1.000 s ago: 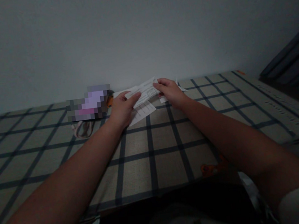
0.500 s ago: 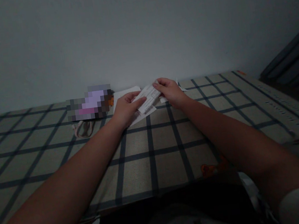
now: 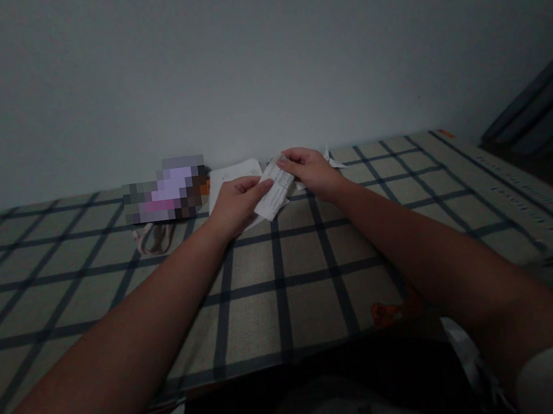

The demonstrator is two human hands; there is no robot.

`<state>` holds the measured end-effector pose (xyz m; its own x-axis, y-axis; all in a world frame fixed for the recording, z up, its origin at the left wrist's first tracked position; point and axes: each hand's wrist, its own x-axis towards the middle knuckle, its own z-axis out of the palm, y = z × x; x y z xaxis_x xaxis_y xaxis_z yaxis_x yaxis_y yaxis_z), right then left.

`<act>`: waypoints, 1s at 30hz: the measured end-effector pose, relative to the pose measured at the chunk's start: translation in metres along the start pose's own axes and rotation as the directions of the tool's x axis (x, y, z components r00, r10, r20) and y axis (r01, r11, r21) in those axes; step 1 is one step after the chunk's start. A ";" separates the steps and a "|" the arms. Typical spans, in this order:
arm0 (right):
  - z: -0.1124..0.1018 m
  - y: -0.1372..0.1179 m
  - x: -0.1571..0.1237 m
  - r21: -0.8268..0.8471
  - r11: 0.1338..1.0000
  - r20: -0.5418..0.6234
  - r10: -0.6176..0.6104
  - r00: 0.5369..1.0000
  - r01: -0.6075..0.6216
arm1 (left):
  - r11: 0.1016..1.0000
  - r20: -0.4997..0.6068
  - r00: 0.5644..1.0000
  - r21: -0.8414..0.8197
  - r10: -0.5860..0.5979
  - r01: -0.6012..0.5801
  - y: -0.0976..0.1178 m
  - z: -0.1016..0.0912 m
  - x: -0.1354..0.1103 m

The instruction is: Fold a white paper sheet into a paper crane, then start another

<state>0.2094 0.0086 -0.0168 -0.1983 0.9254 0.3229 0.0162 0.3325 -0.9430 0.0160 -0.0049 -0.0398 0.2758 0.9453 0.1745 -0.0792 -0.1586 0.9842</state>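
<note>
Between both hands, above the checked cloth, I hold a narrow folded strip of printed white paper [image 3: 275, 194]. My left hand [image 3: 238, 205] pinches its left edge, thumb on top. At the upper right end, my right hand [image 3: 311, 170] grips the paper between thumb and fingers. Behind my left hand lies a white printed sheet [image 3: 233, 173], partly covered by that hand. A pointed white folded paper [image 3: 333, 157] shows just beyond my right hand, its lower part hidden.
A checked cloth [image 3: 318, 296] covers the surface up to a grey wall [image 3: 258, 61]. To the left lies a blurred-out purple item [image 3: 173, 189] with a pale strap loop [image 3: 154, 239]. Dark ridged material [image 3: 541, 107] stands at the right.
The strip of paper has tilted more steeply, its near end swinging down and right. My left hand has dropped slightly, and my right fingers have shifted a little left.
</note>
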 end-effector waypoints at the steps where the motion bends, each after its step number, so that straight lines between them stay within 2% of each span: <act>1: 0.000 0.000 0.000 -0.007 1.000 0.001 -0.009 1.000 0.009 | 1.000 -0.001 1.000 0.020 -0.002 0.002 -0.001 -0.001 0.000; 8: 0.002 -0.004 -0.002 -0.013 1.000 -0.036 0.026 0.999 -0.027 | 0.998 -0.057 0.998 0.067 0.011 -0.007 0.002 -0.001 0.000; 13: 0.003 -0.007 -0.004 -0.049 0.999 -0.023 -0.017 1.000 0.016 | 0.999 -0.009 0.999 0.030 -0.039 0.039 0.006 0.003 -0.003; 16: 0.003 -0.005 -0.004 -0.045 0.998 -0.025 -0.039 0.999 0.038 | 0.998 -0.014 1.000 0.056 -0.020 0.021 0.005 0.002 -0.002; 21: 0.005 -0.006 -0.004 -0.019 1.000 -0.055 0.018 0.998 -0.019 | 0.999 -0.021 1.000 0.051 -0.005 0.006 0.004 0.001 -0.001; 30: 0.002 -0.006 -0.003 -0.057 0.998 -0.063 -0.036 0.997 0.032 | 0.998 -0.006 1.000 0.067 -0.008 0.009 0.005 0.001 -0.002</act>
<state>0.2083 0.0033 -0.0124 -0.1363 0.9226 0.3608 0.0654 0.3717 -0.9260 0.0159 -0.0082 -0.0358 0.2711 0.9481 0.1661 -0.0127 -0.1691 0.9855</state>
